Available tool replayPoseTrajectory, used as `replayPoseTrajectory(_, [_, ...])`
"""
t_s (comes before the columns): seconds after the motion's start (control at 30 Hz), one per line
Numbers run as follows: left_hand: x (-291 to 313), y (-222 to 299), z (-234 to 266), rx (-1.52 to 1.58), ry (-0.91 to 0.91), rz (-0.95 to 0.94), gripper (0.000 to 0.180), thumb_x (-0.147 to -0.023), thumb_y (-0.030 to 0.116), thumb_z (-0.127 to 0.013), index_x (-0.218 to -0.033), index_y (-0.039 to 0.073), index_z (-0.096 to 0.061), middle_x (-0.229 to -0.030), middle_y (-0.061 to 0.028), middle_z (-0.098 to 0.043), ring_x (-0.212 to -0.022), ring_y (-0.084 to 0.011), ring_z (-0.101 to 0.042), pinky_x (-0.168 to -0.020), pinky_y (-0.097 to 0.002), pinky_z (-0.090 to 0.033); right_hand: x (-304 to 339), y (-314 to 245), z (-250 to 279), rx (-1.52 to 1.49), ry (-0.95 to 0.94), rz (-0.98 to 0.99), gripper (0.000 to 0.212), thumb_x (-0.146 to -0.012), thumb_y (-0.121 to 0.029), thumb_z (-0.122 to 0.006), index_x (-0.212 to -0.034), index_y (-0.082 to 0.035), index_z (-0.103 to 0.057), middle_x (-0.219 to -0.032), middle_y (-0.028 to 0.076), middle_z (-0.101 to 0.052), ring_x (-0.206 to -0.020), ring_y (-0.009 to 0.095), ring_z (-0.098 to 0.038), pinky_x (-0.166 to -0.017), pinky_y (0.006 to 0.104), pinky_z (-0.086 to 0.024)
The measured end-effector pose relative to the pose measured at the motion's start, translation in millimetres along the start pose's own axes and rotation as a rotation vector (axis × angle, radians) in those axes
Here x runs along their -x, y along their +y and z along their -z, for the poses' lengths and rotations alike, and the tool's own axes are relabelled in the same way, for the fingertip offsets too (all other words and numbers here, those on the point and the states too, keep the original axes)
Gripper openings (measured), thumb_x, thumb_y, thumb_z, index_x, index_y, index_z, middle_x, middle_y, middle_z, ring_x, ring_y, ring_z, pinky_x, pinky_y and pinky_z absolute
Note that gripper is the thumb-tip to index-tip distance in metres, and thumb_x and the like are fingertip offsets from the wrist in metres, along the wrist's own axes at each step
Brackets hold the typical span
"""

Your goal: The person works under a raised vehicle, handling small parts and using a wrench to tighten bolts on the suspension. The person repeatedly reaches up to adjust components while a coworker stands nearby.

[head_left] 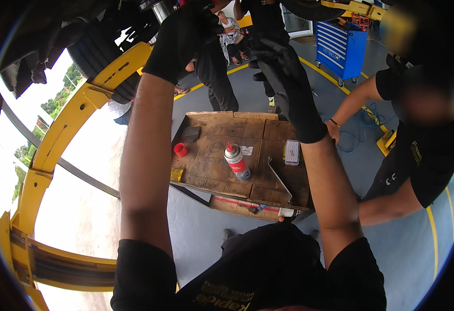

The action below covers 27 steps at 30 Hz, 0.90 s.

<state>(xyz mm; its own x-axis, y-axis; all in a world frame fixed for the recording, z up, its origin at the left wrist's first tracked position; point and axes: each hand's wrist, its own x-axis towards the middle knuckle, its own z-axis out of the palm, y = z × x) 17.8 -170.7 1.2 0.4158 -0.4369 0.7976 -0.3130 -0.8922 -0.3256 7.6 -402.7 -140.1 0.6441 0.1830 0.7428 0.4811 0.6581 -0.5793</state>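
Both the left hand (pixel 188 39) and the right hand (pixel 285 75) are black-gloved and raised high, well above the counter (pixel 188 194). One silver metal cylinder (pixel 160 10) hangs at the top edge, just beside the left hand, to its left and slightly above; I cannot tell whether they touch. The left hand's fingers merge into the dark background, so I cannot tell whether they are closed or gripping anything. The right hand looks loosely open, thumb apart from the fingers, to the right of the cylinder and apart from it.

Cardboard (pixel 206 179) covers the counter below. On it I count one upright spray can (pixel 237 161) with a red top, one red cup-shaped piece (pixel 180 150), one small plastic case (pixel 291 152), one long thin bar (pixel 280 181) with a bent end, one yellow packet (pixel 176 174) and one dark flat piece (pixel 190 133). The spray can stands between the red piece and the bar.

One co-worker (pixel 418 150) is at the right, near the counter; one blue tool cabinet (pixel 340 51) stands farther off. One yellow curved beam (pixel 43 176) runs down the left side.
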Motion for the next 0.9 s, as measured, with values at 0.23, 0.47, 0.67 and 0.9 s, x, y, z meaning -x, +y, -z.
replayPoseTrajectory(0.23, [52,-24,27,0.007,-0.029,-0.337,0.032,-0.093,0.002,-0.068,-0.124,0.006,-0.068,-0.116,-0.0117,-0.072,-0.105,-0.0274,-0.072,-0.088,-0.0360,-0.059,-43,51,44,1.507,0.079,0.801,0.028,-0.094,-0.022,-0.076,-0.119,-0.011,-0.070,-0.104,0.009,-0.072,-0.100,0.025,-0.072,-0.080,0.0373,-0.057])
replayPoseTrajectory(0.47, [221,81,47,1.181,-0.477,0.825,0.026,-0.099,0.014,-0.065,-0.121,0.000,-0.069,-0.104,-0.0068,-0.074,-0.085,-0.0150,-0.070,-0.070,-0.0290,-0.056,153,151,175,1.036,-0.294,-0.353,0.028,-0.094,-0.026,-0.068,-0.115,-0.008,-0.069,-0.109,0.015,-0.074,-0.103,0.032,-0.072,-0.085,0.0464,-0.055])
replayPoseTrajectory(0.67, [351,150,18,1.263,-0.511,1.339,0.028,-0.097,0.009,-0.065,-0.122,-0.003,-0.068,-0.098,-0.0082,-0.072,-0.083,-0.0132,-0.068,-0.072,-0.0278,-0.055,243,191,168,1.318,-0.461,-0.657,0.028,-0.097,-0.025,-0.055,-0.111,-0.010,-0.074,-0.114,0.018,-0.072,-0.107,0.036,-0.069,-0.092,0.0466,-0.054])
replayPoseTrajectory(0.9, [395,181,27,1.304,-0.453,1.586,0.026,-0.097,0.003,-0.064,-0.122,-0.005,-0.067,-0.098,-0.0100,-0.073,-0.084,-0.0159,-0.069,-0.075,-0.0288,-0.056,251,185,157,1.436,-0.592,-0.629,0.032,-0.097,-0.026,-0.053,-0.112,-0.008,-0.074,-0.110,0.017,-0.072,-0.105,0.036,-0.069,-0.092,0.0485,-0.054])
